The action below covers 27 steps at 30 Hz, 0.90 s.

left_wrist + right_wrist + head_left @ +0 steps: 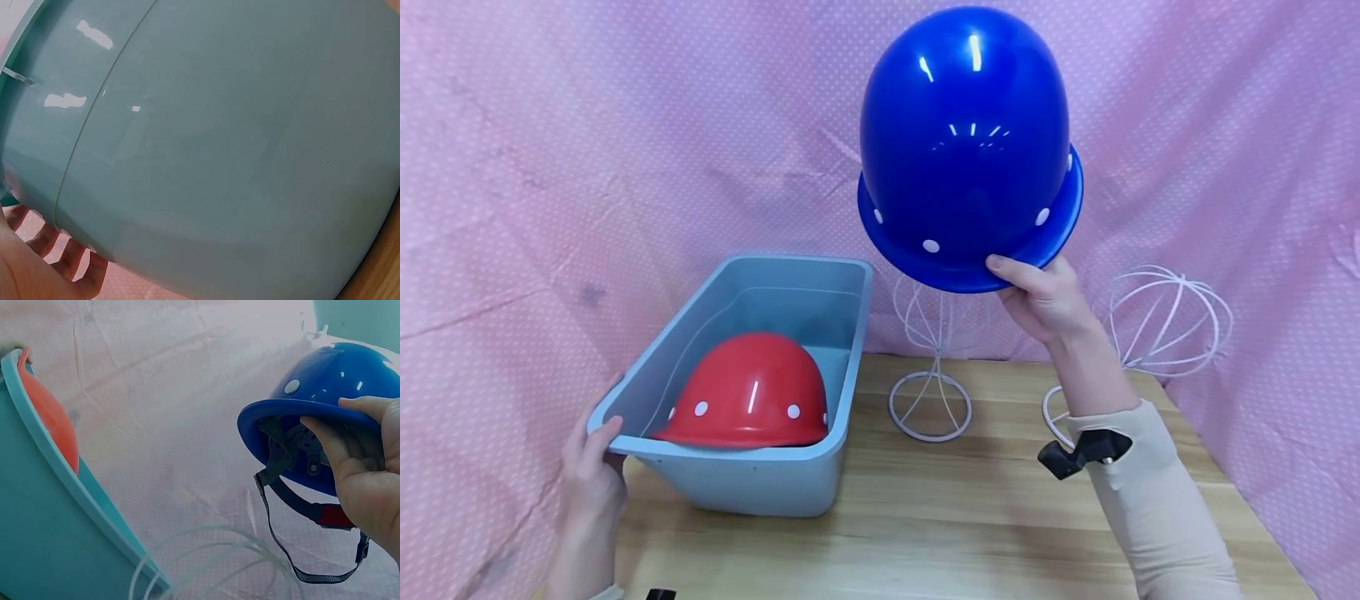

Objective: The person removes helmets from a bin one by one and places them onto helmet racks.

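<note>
A blue hard hat (962, 150) is held up in the air above the table, its brim pinched by my right hand (1045, 296). In the right wrist view the thumb lies on top of the brim, the fingers are underneath, and a chin strap (319, 579) dangles below the hat. My left hand (593, 462) grips the near left corner of a light blue plastic bin (790, 479); the left wrist view shows its fingers against the bin's outer wall. Inside the bin sits a red hard hat (752, 387), dome up, near the front wall.
A white wire stand (936, 375) stands on the wooden table (925, 533) below the blue hat. Another wire stand (1176, 321) is at the right, partly hidden by my right forearm. Pink dotted cloth (625, 125) hangs behind and at both sides.
</note>
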### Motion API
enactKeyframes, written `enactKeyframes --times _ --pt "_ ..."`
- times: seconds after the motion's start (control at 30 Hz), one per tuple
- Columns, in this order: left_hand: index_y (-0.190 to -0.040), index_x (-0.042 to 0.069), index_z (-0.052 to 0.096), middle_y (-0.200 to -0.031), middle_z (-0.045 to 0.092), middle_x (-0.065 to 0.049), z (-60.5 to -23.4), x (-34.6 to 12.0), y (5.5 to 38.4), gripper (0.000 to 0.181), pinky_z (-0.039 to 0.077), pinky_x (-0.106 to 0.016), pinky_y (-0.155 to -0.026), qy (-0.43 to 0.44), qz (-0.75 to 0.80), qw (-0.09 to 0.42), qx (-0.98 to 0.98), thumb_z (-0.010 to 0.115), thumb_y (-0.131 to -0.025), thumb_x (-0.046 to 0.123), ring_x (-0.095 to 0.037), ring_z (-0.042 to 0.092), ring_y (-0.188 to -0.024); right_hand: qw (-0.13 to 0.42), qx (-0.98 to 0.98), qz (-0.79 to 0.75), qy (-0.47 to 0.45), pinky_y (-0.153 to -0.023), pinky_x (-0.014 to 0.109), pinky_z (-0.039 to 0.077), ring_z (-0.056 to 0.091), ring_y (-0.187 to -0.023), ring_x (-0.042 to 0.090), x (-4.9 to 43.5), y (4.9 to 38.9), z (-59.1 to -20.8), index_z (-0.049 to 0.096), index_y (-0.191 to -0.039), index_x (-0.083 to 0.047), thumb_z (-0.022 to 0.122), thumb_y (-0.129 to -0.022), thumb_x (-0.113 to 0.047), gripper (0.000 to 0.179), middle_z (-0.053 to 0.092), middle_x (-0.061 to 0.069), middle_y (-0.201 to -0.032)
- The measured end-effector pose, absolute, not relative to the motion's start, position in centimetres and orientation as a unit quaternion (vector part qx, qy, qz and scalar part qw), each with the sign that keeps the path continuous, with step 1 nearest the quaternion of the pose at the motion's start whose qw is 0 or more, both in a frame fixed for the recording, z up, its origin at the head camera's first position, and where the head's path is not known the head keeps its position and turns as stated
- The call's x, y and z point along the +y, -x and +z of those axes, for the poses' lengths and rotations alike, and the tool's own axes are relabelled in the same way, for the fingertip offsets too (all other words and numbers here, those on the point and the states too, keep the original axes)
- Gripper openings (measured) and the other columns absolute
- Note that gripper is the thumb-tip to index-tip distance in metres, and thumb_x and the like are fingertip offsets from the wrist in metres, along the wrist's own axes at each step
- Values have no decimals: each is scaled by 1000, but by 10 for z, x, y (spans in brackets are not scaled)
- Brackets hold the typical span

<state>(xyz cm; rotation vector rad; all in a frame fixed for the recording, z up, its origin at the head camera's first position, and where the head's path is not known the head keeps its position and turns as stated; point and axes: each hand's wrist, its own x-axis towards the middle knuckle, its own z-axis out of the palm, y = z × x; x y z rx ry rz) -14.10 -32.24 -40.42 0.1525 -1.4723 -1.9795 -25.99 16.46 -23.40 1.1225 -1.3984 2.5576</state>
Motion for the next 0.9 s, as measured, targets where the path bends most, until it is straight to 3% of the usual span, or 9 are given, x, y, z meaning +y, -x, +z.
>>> enactKeyframes --times 0.47,0.67,0.9 --pt "-153 3 56 -133 69 2 -405 -325 144 52 53 -15 -93 -62 -748 326 -575 45 -103 10 -13 63 -122 41 -387 840 -378 -101 33 59 75 -117 24 205 260 -240 54 -137 -4 46 -95 24 51 68 10 -132" --pt "-156 9 54 -134 67 8 -407 -326 140 52 49 -15 -98 -83 -726 314 -606 44 -105 15 -10 60 -126 35 -335 856 -392 -100 36 60 76 -114 28 226 257 -246 55 -134 4 46 -96 25 44 69 16 -129" --pt "-150 2 58 -127 72 3 -411 -320 136 52 52 -16 -93 -79 -739 351 -570 43 -101 8 -13 64 -119 29 -307 866 -395 -100 39 59 75 -117 32 251 251 -249 52 -135 5 42 -96 28 46 68 19 -130"
